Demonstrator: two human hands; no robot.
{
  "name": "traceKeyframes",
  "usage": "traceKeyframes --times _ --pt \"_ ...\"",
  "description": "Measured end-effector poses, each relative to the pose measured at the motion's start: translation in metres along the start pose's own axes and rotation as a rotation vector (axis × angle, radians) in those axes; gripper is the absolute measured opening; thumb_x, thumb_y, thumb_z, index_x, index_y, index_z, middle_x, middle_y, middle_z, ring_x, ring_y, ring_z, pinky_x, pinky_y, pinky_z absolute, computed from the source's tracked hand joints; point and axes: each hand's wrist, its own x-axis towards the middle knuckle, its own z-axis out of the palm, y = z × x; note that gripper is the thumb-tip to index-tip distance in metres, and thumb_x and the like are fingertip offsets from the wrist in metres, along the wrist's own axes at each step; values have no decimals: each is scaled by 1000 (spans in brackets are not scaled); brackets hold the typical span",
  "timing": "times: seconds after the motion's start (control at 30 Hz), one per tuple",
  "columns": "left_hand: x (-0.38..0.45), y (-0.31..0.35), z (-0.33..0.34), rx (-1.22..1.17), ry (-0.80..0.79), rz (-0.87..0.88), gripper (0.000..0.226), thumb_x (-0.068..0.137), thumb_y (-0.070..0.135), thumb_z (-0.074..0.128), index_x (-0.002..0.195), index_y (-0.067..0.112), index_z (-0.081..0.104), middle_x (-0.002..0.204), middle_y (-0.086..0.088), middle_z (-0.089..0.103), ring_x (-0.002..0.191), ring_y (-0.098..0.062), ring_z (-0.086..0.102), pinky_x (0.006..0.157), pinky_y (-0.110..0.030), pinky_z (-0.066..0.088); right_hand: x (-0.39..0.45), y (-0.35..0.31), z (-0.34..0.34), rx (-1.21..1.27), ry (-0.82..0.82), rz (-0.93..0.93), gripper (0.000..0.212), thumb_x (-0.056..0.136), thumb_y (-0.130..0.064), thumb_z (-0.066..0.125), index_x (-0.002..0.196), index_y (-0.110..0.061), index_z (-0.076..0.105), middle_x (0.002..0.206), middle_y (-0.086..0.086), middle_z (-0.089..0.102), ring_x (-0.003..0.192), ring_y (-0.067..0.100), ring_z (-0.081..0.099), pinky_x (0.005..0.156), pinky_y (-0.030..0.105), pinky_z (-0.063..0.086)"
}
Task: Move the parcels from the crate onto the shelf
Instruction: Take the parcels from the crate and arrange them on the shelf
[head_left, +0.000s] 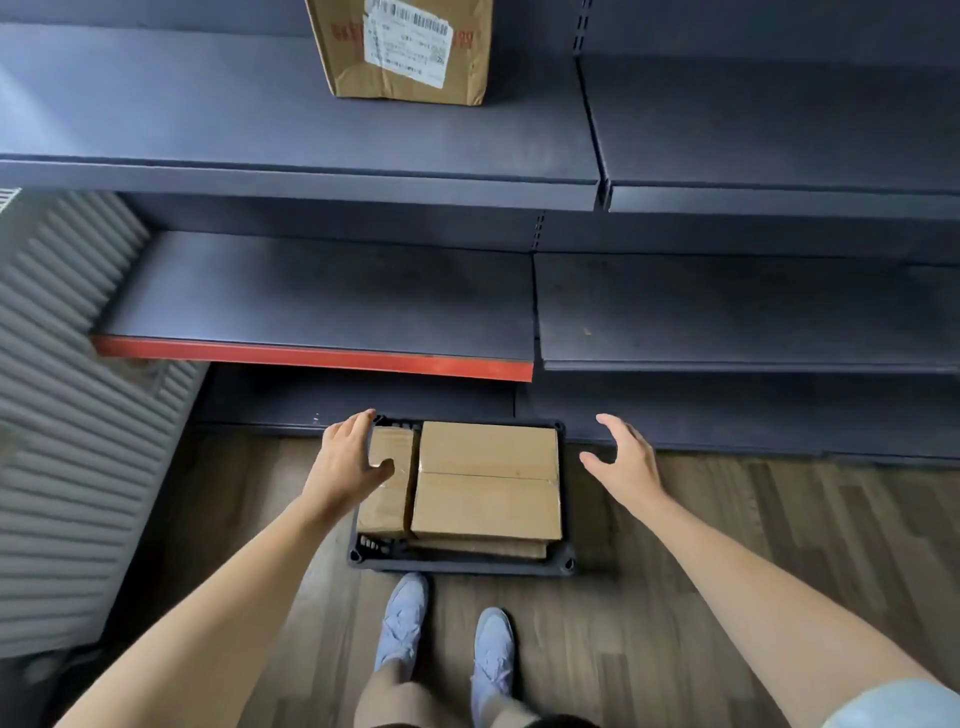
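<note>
A dark plastic crate (457, 564) sits on the floor in front of the shelving. It holds a large taped brown parcel (488, 480) and a narrower brown parcel (387, 512) standing to its left; another parcel's edge shows underneath. My left hand (348, 454) hovers over the narrow parcel with fingers apart, holding nothing. My right hand (626, 457) is open just right of the crate, apart from it. One brown parcel with a white label (405, 49) stands on the upper dark shelf (311, 171).
A lower shelf with a red front edge (311, 358) juts out above the crate, and a dark shelf (748, 312) lies beside it. A ribbed grey panel (62, 415) stands at left. My two feet in pale shoes (400, 623) are on the wood floor.
</note>
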Motion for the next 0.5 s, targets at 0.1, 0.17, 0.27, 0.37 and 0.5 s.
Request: traceKeyframes --times 0.1,0.17,0.27,0.37,0.5 --pt "-10 0 29 16 -62 -40 75 80 19 65 144 5 28 146 -14 38 133 -35 31 109 -38 25 -4 24 9 11 -41 50 58 81 -11 67 134 -8 43 138 13 46 128 27 39 103 28 29" --pt "-10 -3 50 26 -115 -71 76 79 20 66 143 5 28 144 -16 41 130 -35 34 107 -38 28 -4 43 22 9 -74 94 61 80 -12 67 135 -10 42 138 14 46 128 28 39 103 29 30" --pt "-3 -14 86 45 -174 -74 77 78 20 68 142 4 29 139 -18 45 125 -36 39 103 -36 31 0 75 51 15 -110 160 64 78 -12 69 136 -12 40 137 15 46 128 29 40 102 31 32" --pt "11 -37 129 41 -217 -92 81 75 17 70 143 4 28 138 -19 45 124 -36 39 102 -38 33 11 112 89 8 -151 205 72 76 -10 71 139 -11 35 140 16 43 130 29 38 103 30 30" --pt "40 -76 189 62 -255 -122 85 74 18 72 144 5 26 140 -18 42 122 -37 39 103 -41 32 33 163 142 -21 -173 235 84 72 -12 76 142 -10 29 144 16 38 133 29 34 105 31 27"
